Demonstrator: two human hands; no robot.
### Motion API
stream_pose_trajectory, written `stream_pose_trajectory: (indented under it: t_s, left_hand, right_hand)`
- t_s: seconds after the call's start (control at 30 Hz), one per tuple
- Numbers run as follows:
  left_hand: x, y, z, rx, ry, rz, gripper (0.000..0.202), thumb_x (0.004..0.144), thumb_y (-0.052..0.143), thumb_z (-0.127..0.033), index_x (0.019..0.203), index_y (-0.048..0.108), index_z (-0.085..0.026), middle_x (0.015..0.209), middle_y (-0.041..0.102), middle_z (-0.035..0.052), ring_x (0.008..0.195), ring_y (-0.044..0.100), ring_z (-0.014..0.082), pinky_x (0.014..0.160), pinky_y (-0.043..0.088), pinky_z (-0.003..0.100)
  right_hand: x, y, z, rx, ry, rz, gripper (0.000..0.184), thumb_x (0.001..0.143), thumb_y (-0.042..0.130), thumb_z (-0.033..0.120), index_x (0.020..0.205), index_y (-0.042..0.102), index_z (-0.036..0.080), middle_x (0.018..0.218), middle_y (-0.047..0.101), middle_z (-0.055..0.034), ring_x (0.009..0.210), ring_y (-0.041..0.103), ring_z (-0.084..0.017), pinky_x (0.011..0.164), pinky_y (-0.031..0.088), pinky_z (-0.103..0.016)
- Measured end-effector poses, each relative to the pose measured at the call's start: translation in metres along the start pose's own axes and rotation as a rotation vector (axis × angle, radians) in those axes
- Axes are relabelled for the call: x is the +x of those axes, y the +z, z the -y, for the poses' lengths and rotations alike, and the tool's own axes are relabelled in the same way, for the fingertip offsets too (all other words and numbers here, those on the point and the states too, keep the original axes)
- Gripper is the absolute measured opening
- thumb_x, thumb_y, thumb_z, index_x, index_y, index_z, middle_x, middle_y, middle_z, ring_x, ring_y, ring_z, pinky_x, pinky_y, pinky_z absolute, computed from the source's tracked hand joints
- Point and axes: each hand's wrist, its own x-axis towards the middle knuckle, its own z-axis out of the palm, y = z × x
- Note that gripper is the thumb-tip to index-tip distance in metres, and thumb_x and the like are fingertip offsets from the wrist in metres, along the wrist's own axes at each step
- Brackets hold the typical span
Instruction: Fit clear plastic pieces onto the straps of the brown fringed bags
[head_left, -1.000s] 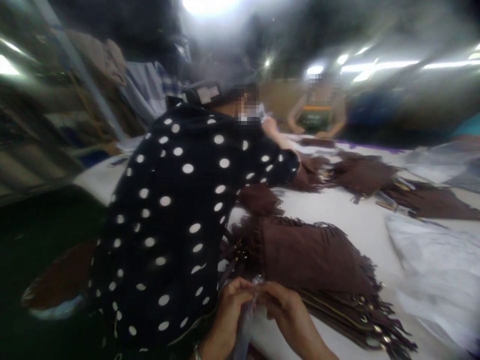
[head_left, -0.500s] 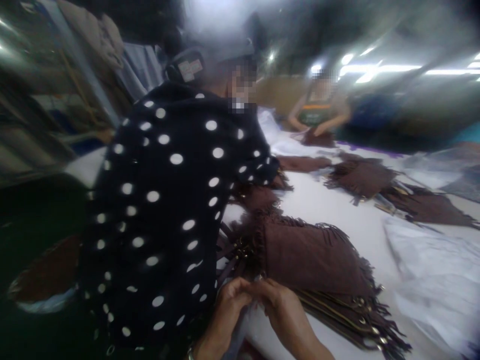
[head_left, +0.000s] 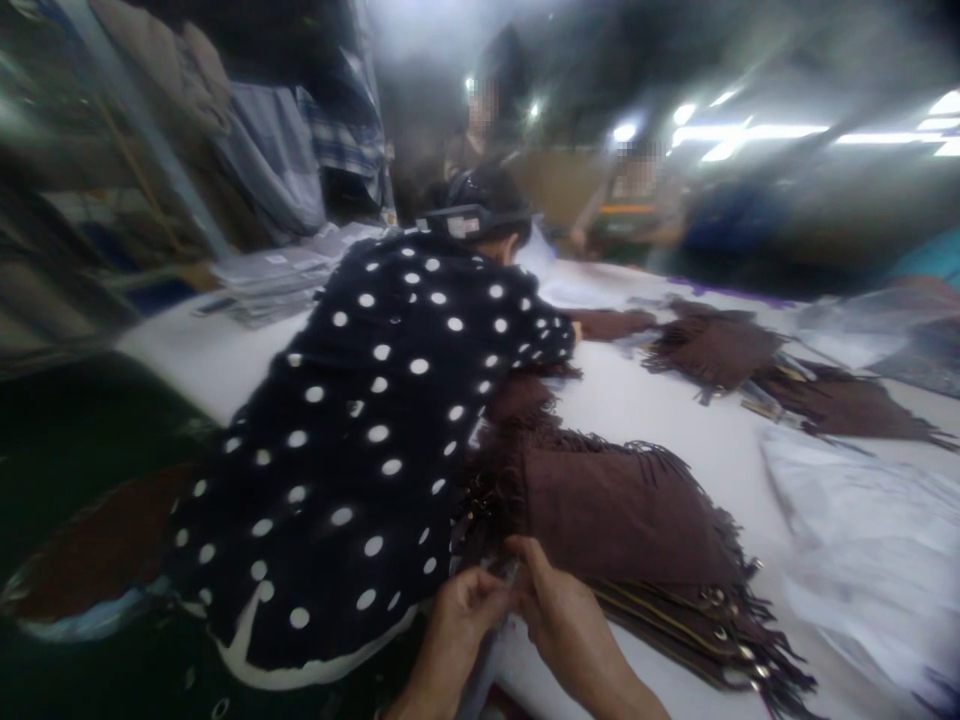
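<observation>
Clear, greyish plastic point(head_left: 484, 668) hangs between our left hand point(head_left: 466, 608) and our right hand point(head_left: 561, 612), its upper end pinched in the fingertips of both. The two sets of fingers come close together there and cover much of it, so we cannot tell its full shape. Just beyond our hands, on the white surface point(head_left: 600, 395), we have a stack of brown fringed bags point(head_left: 622, 515), with gold-coloured zips and rings along its near and right edges. To our right lies crumpled white plastic point(head_left: 870, 540); farther back we see a fringed brown piece point(head_left: 724, 345) and, beside it, another brown bag point(head_left: 851, 400). On our left a co-worker point(head_left: 382, 400) in a dark garment with white dots leans far over the surface, one arm stretched forward. Past that person sits a flat grey pile point(head_left: 274, 280), and across the surface we make out another person point(head_left: 630, 222), blurred.
</observation>
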Motion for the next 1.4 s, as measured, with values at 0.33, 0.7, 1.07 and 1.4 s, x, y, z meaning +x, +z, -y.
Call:
stream_pose_trajectory:
  t_s: [0.33, 0.7, 1.07, 1.4]
  left_hand:
    - [-0.014, 0.009, -0.007, -0.206, -0.107, 0.003, 0.023, 0.069, 0.074, -0.034, 0.072, 0.064, -0.013, 0.062, 0.063, 0.0024, 0.056, 0.054, 0.0137, 0.058, 0.040, 0.025]
    - [-0.013, 0.008, -0.007, -0.233, -0.134, -0.003, 0.030, 0.065, 0.079, -0.037, 0.073, 0.064, -0.013, 0.060, 0.061, 0.0016, 0.054, 0.052, 0.0121, 0.055, 0.037, 0.023]
    - [-0.007, 0.003, -0.006, 0.317, 0.172, -0.104, 0.041, 0.070, 0.070, -0.055, 0.062, 0.062, -0.016, 0.054, 0.050, -0.0022, 0.055, 0.044, 0.0132, 0.054, 0.031, 0.023]
    - [-0.008, 0.010, -0.002, 0.311, 0.133, -0.241, 0.044, 0.064, 0.072, -0.059, 0.065, 0.069, -0.015, 0.059, 0.063, 0.0028, 0.061, 0.053, 0.0178, 0.058, 0.039, 0.024]
  right_hand:
    - [-0.020, 0.037, -0.012, 0.568, 0.081, -0.192, 0.030, 0.090, 0.042, 0.029, 0.119, 0.047, 0.021, 0.073, 0.060, 0.0021, 0.059, 0.059, -0.015, 0.056, 0.046, -0.025]
    - [-0.023, 0.036, -0.014, 0.227, 0.023, -0.215, 0.041, 0.090, 0.036, 0.017, 0.129, 0.046, 0.022, 0.073, 0.068, 0.0001, 0.055, 0.062, -0.015, 0.054, 0.045, -0.023]
    - [-0.016, 0.006, -0.016, -0.336, -0.205, -0.101, 0.042, 0.080, 0.046, -0.001, 0.110, 0.059, 0.026, 0.079, 0.072, -0.0004, 0.068, 0.069, -0.015, 0.053, 0.036, -0.022]
    - [-0.013, 0.013, -0.019, -0.445, -0.228, -0.137, 0.045, 0.080, 0.049, -0.003, 0.115, 0.055, 0.024, 0.078, 0.071, -0.0004, 0.059, 0.066, -0.014, 0.048, 0.030, -0.023]
